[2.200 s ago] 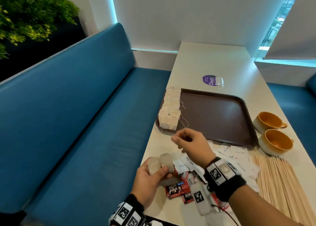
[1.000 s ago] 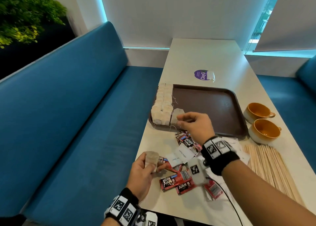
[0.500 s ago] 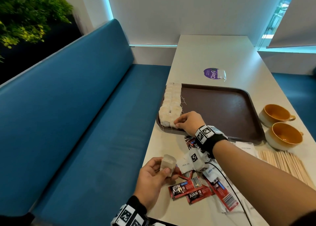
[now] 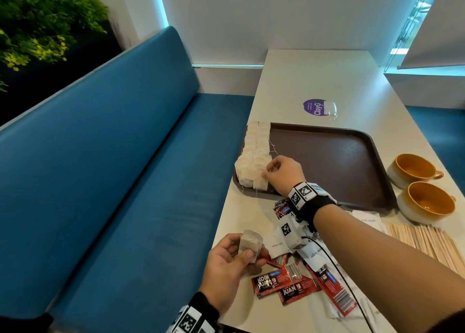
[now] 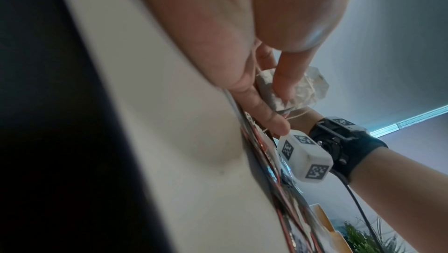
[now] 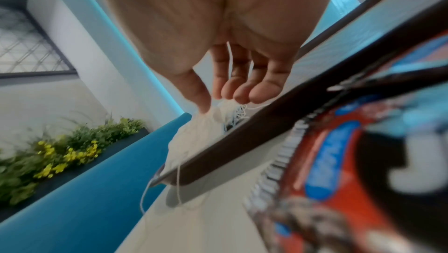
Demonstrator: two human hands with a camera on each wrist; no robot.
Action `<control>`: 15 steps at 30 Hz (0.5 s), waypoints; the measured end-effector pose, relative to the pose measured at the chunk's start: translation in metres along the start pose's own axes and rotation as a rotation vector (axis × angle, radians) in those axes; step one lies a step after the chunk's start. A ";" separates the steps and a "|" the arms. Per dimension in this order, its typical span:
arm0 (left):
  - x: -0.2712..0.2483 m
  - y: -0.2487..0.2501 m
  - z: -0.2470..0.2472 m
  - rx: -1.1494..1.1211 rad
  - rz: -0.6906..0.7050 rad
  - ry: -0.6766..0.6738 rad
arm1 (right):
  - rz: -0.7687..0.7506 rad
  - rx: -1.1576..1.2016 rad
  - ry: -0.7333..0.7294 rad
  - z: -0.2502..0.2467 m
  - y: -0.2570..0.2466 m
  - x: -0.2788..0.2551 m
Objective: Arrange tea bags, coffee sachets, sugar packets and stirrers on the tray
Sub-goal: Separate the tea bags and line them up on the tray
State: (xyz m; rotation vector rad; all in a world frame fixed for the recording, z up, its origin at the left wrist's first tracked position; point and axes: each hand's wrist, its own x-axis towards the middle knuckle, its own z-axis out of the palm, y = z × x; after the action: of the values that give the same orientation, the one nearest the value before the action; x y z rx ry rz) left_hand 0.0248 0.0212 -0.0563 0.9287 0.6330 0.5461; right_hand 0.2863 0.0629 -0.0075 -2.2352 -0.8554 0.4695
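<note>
Blue padded bench (image 4: 113, 181) runs along the left side of the long white table (image 4: 327, 81). On the table lies the flat brown plastic tray (image 4: 339, 161). Pale paper tea bags (image 4: 253, 156) sit in two rows along the tray's left edge. The right hand (image 4: 283, 175) is at the near end of those rows, fingers pinching the nearest tea bag. In front of the tray, the left hand (image 4: 230, 267) grips one loose tea bag (image 4: 249, 244). Red coffee sachets (image 4: 289, 286), white sugar packets (image 4: 314, 254) and thin wooden stirrers (image 4: 427, 242) lie in front of the tray too.
</note>
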 end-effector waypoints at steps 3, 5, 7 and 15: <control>0.000 0.000 0.000 0.013 -0.004 -0.009 | 0.110 -0.080 -0.017 -0.003 -0.001 0.009; 0.001 0.000 -0.001 0.030 -0.013 -0.007 | 0.162 -0.175 -0.121 0.000 -0.003 0.014; 0.002 -0.001 -0.002 0.042 -0.024 0.000 | 0.172 -0.209 -0.178 0.007 -0.006 0.019; 0.004 -0.004 -0.005 0.067 -0.046 0.010 | 0.206 -0.288 -0.285 0.011 -0.030 0.017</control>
State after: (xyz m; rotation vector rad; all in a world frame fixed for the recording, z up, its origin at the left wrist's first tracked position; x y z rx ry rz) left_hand 0.0250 0.0249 -0.0633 0.9725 0.6832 0.4915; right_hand 0.2790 0.0961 0.0048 -2.5768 -0.8848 0.8226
